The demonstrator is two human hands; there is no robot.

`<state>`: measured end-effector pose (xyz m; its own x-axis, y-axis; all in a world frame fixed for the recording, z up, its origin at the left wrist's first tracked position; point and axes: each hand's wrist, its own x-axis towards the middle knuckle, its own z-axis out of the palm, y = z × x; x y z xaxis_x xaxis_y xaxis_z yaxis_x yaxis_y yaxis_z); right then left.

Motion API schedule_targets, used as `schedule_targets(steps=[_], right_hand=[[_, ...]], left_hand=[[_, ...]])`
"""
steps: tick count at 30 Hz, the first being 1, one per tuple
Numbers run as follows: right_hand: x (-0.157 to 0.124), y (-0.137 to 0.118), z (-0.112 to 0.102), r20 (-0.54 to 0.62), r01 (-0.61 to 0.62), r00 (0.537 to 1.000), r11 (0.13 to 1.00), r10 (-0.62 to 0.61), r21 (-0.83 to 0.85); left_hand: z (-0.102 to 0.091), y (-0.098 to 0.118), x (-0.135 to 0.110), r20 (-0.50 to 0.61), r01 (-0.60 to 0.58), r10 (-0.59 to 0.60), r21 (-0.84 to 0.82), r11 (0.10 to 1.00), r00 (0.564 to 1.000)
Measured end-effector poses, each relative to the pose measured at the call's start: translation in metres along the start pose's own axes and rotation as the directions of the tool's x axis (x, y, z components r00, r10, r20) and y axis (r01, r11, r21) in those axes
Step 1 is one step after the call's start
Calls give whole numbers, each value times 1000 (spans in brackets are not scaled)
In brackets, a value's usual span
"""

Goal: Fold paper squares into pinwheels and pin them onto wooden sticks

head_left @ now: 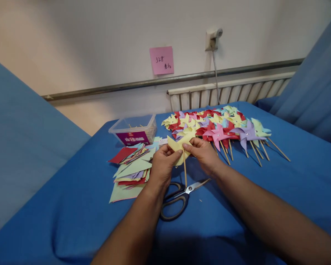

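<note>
A yellow paper pinwheel point(185, 140) on a thin wooden stick point(185, 172) is held up between my two hands. My left hand point(165, 159) pinches its left side, thumb on the paper. From the right, my right hand point(202, 151) grips the paper close to where the stick meets it. My fingertips hide part of the pinwheel's middle. Below my hands, dark-handled scissors point(179, 200) lie with their blades toward the right, and the stick's lower end shows just above their pivot.
Several finished pinwheels point(218, 134) in mixed colours lie at the back right. Stacked coloured paper point(135, 169) is to the left, before a clear plastic box point(132, 129) of sticks. A blue cloth point(71, 206) covers the table. Behind stand a wall, pipe and radiator point(234, 90).
</note>
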<state>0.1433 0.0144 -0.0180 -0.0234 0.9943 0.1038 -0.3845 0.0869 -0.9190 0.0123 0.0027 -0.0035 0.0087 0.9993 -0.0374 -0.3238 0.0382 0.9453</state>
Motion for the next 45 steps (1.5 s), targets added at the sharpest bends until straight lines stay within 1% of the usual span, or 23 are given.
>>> schedule_targets(steps=[5, 9, 13, 17, 22, 27, 31, 36, 40, 45], right_hand=[[0, 0, 0, 5, -10, 1000, 999, 10, 35], [1, 1, -1, 38, 0, 999, 999, -2, 46], [2, 6, -2, 15, 40, 999, 998, -41, 40], [3, 8, -1, -1, 78, 997, 996, -78, 34], [1, 9, 0, 12, 79, 997, 997, -79, 7], [1, 10, 0, 7, 70, 998, 998, -70, -3], [1, 9, -1, 17, 67, 998, 998, -67, -13], [-1, 2, -1, 41, 25, 999, 999, -27, 45], [-1, 2, -2, 50, 21, 999, 1000, -21, -1], [-1, 4, -3, 45, 50, 998, 998, -49, -43]], left_hand=[[0, 1, 0, 10, 5, -5, 11, 1000, 1000], [0, 0, 0, -13, -44, 45, 57, 997, 999], [1, 1, 0, 10, -55, 54, 74, 996, 998], [1, 2, -1, 6, -98, 98, 144, 985, 995], [2, 0, -1, -25, -125, 131, 174, 977, 991], [1, -2, 0, -20, -143, 149, 174, 974, 989], [2, -1, -1, -14, -126, 130, 163, 979, 991], [5, 3, -4, -20, -82, 85, 120, 989, 996], [5, 4, -4, -18, -57, 60, 127, 990, 998], [4, 3, -3, -14, -38, 40, 112, 993, 999]])
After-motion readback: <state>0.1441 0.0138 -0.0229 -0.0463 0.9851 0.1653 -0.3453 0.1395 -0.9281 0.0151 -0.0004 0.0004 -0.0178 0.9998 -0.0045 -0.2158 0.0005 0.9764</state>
